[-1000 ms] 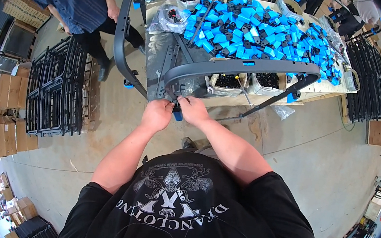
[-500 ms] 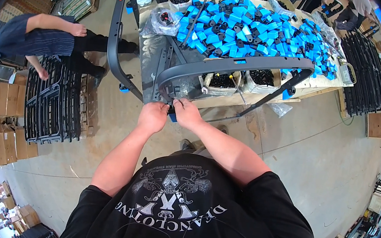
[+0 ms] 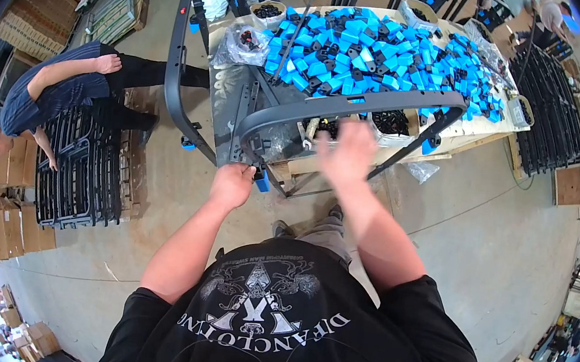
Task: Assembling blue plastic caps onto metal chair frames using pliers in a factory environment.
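Observation:
A black metal tube frame with rounded corners stands across the near edge of the workbench. My left hand is closed at its near lower end, fingers pressed against the metal. Just right of those fingers a blue block hangs at the frame. My right hand, smeared by motion, is over the near side of the frame, in front of a box of small black parts; its fingers cannot be made out. Beside it, a second box holds more small black parts.
A large heap of blue and black plastic pieces covers the workbench. At left a co-worker bends over stacked black frames. Cardboard boxes stand beside them. More black frames lean at the right.
My right hand has left the frame's lower end beside my left hand and moved up and right toward the parts boxes. My left hand stays put. The co-worker has leaned and shifted right.

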Motion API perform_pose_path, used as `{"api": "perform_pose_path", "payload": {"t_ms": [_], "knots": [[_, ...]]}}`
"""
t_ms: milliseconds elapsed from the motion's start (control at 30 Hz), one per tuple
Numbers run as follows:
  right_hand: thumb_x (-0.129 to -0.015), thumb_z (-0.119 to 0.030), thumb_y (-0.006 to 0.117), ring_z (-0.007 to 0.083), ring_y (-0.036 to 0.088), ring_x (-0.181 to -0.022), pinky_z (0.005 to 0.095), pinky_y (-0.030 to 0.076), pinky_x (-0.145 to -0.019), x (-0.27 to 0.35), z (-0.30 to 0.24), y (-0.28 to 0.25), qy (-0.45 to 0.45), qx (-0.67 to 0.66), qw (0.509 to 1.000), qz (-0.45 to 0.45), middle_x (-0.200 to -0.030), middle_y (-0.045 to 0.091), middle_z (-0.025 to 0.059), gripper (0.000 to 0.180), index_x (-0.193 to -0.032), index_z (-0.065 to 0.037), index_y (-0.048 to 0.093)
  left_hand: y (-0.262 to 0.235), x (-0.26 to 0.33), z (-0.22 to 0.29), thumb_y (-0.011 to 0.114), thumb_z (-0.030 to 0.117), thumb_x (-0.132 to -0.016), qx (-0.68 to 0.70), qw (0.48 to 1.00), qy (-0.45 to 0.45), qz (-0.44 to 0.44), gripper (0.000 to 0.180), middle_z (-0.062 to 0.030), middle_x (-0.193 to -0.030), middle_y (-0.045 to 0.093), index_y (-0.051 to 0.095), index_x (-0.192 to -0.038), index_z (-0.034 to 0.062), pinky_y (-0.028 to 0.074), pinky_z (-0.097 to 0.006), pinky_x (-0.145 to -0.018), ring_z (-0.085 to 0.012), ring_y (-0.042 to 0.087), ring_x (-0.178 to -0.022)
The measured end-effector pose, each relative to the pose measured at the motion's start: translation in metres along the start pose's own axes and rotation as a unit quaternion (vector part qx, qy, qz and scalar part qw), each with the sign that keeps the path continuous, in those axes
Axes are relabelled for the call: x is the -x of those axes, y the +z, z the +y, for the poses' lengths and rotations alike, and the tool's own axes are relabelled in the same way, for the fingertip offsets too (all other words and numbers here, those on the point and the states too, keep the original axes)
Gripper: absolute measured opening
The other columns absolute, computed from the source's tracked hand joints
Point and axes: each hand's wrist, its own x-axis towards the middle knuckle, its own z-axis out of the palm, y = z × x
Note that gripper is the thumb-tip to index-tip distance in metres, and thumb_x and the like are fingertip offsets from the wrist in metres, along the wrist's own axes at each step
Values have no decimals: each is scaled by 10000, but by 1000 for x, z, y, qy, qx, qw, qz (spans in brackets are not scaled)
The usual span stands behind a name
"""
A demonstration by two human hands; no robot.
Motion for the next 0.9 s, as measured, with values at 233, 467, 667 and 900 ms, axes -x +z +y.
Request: {"api": "perform_pose_path", "payload": {"t_ms": [233,467,667,900], "knots": [[-863,-365,697,350,691,-898,468,571,-758,-34,82,27,296,-207,799,-482,-916,681,158,382,-996,-8,673,6,-6,-9,578,301,-980,17,1000,2,-4,329,-233,-906,703,727,-895,20,516,-504,-794,-430,667,-897],[-981,-276,603,355,650,-907,528,581,-869,-9,-13,82,542,-604,478,-337,-1024,589,183,376,-1174,34,512,3,-6,0,579,316,-983,35,999,-23,-21,338,-212,-891,717,734,-916,24,530,-473,-782,-414,682,-875],[-1047,-211,479,143,494,-609,376,450,-585,8,-17,84,506,-712,407,-268,-674,441,-5,177,-906,-108,454,7,-4,-16,590,353,-984,67,997,-24,-14,366,-198,-854,722,736,-913,25,535,-451,-758,-375,701,-832],[-1044,-309,514,394,642,-741,510,509,-700,105,9,7,128,-352,888,-267,-795,629,200,298,-1015,-12,500,-8,34,20,686,327,-950,-15,992,68,109,324,-144,-908,732,720,-1072,28,551,-387,-737,-270,717,-828]]}}
